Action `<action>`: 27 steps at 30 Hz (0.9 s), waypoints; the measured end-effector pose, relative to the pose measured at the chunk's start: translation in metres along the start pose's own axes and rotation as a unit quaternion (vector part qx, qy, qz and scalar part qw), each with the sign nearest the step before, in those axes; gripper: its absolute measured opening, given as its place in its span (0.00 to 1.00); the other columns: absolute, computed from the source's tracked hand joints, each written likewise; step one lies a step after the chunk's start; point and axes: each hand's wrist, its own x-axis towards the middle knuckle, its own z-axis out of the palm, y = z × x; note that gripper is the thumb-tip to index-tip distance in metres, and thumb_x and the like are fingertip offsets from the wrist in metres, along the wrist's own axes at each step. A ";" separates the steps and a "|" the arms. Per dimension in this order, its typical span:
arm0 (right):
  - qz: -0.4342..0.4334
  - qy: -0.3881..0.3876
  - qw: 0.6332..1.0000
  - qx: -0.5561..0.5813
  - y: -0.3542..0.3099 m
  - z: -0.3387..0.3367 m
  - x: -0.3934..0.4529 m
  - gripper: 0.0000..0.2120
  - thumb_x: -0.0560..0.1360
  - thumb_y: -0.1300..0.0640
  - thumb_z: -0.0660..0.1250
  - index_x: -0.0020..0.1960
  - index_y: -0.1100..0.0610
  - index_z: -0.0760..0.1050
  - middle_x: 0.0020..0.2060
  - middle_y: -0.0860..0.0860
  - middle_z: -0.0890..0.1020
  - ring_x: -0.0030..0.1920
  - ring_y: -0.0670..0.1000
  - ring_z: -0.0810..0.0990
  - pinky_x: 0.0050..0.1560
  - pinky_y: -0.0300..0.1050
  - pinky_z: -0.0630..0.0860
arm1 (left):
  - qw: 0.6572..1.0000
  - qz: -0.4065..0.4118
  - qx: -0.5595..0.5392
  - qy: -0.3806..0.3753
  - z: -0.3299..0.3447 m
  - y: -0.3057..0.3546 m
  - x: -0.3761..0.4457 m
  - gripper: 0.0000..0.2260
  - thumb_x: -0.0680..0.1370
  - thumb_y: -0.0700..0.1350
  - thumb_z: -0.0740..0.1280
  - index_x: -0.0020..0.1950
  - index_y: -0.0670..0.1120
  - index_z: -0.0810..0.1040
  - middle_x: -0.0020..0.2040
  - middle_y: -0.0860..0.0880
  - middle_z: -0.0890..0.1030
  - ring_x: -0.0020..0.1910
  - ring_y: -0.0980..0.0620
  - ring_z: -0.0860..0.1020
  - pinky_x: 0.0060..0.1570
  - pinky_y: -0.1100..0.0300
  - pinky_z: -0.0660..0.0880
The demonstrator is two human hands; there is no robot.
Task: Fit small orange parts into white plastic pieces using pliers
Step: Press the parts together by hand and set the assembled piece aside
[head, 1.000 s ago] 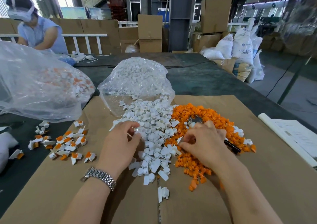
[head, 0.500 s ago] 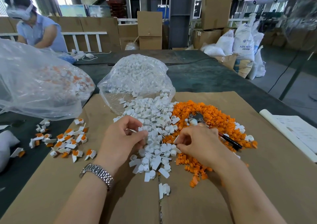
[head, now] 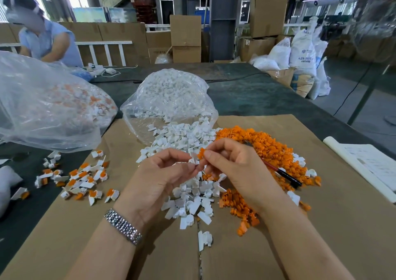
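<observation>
The left hand is raised above the cardboard sheet, with thumb and fingertips pinched on one white plastic piece. The right hand is raised just beside it, thumb and forefinger pinched on one small orange part, which touches the upper edge of the white piece. The remaining fingers of both hands are curled inward.

The pliers lie on the pile of orange parts, partly hidden behind the right hand; only the red-and-black handle end is clear. The pile of loose white pieces lies directly below the hands and spills from an open clear bag.

Assembled white-and-orange units lie scattered at the left edge of the cardboard. A larger clear bag rests on the counter at far left. A metal wristwatch is on the left wrist.
</observation>
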 end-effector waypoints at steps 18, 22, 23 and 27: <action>-0.061 0.043 0.989 -0.127 0.003 0.013 -0.002 0.05 0.80 0.55 0.69 0.45 0.49 0.76 0.32 0.46 0.76 0.33 0.43 0.70 0.34 0.40 0.72 | 0.982 0.122 0.144 0.027 0.010 -0.004 -0.007 0.19 0.64 0.41 0.79 0.53 0.49 0.84 0.46 0.49 0.83 0.47 0.50 0.83 0.56 0.55 0.82; -0.063 0.055 0.989 -0.120 0.005 0.019 -0.002 0.06 0.79 0.55 0.69 0.44 0.49 0.75 0.33 0.42 0.76 0.32 0.41 0.71 0.34 0.36 0.72 | 0.956 0.169 0.236 0.034 0.013 -0.006 -0.008 0.16 0.73 0.32 0.75 0.50 0.52 0.87 0.47 0.53 0.86 0.50 0.55 0.84 0.50 0.63 0.80; -0.065 0.060 0.989 -0.120 0.006 0.020 -0.002 0.07 0.78 0.56 0.70 0.43 0.49 0.75 0.33 0.41 0.76 0.32 0.41 0.71 0.34 0.36 0.72 | 0.949 0.182 0.255 0.038 0.013 -0.006 -0.008 0.16 0.73 0.31 0.74 0.49 0.52 0.87 0.49 0.53 0.87 0.50 0.55 0.84 0.49 0.65 0.80; -0.074 0.071 0.987 -0.126 0.008 0.025 -0.001 0.07 0.77 0.57 0.71 0.43 0.49 0.75 0.33 0.40 0.76 0.32 0.41 0.72 0.35 0.35 0.72 | 0.936 0.198 0.285 0.058 0.013 -0.006 -0.009 0.15 0.75 0.31 0.73 0.51 0.51 0.87 0.49 0.53 0.87 0.46 0.58 0.84 0.47 0.66 0.79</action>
